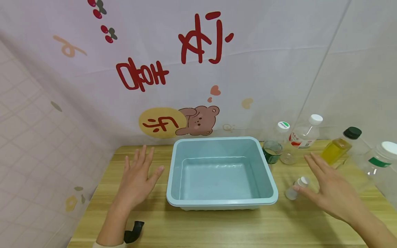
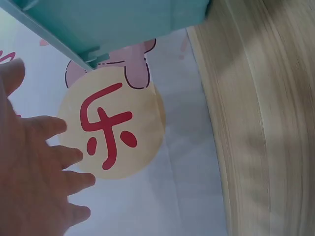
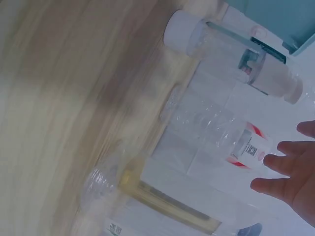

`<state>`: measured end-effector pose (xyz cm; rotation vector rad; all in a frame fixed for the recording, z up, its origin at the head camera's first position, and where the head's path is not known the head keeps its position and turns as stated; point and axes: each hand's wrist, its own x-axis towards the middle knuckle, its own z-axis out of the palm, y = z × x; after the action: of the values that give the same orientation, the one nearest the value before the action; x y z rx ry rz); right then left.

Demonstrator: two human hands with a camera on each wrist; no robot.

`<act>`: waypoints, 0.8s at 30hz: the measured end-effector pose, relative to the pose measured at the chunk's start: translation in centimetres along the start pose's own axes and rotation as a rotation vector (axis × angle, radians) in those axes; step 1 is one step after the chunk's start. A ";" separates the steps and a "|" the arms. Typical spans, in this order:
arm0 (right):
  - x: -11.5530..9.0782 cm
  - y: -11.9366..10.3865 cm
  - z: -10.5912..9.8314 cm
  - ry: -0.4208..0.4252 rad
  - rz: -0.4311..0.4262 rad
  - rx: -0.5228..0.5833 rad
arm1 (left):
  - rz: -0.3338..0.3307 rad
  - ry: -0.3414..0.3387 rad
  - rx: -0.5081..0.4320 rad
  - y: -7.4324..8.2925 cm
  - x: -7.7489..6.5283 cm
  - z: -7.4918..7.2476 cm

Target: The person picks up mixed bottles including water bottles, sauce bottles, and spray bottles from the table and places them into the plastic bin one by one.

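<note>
A light blue plastic basin [image 1: 223, 202] stands on the wooden table. To its left my left hand [image 1: 136, 181] is held with the fingers spread and holds nothing. On the basin's right, my right hand [image 1: 336, 193] is also spread, palm down, with nothing gripped. Its thumb overlaps a small clear bottle with a white cap [image 1: 291, 194] in the head view. Beyond its fingertips are a clear bottle with a red and white label [image 1: 301, 142] and a bottle of yellow liquid with a dark cap [image 1: 336, 151].
A green-labelled clear bottle [image 1: 272, 152] stands by the basin's back right corner. At the far right is a clear jar with a white lid [image 1: 379, 161]. A black curved piece [image 1: 134, 233] shows beside my left wrist. A printed cloth [image 1: 266, 69] hangs behind the table.
</note>
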<state>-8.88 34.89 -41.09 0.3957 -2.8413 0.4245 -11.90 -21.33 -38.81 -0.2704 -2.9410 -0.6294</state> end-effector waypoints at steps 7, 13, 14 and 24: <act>-0.6 -0.8 0.1 -0.013 0.072 -0.011 | 0.034 0.084 -0.054 0.6 -0.2 0.2; -1.0 -0.7 0.3 0.011 0.114 0.027 | 0.088 0.168 -0.081 0.8 -0.1 0.9; -1.1 -0.7 0.4 0.015 0.119 0.031 | 0.093 0.176 -0.089 0.9 -0.1 0.9; -1.6 -0.7 1.0 0.044 0.131 0.080 | 0.171 0.269 -0.175 1.3 0.0 1.5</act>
<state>-7.33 34.36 -42.27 0.2125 -2.8233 0.5665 -11.74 -19.54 -39.70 -0.4142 -2.5777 -0.8271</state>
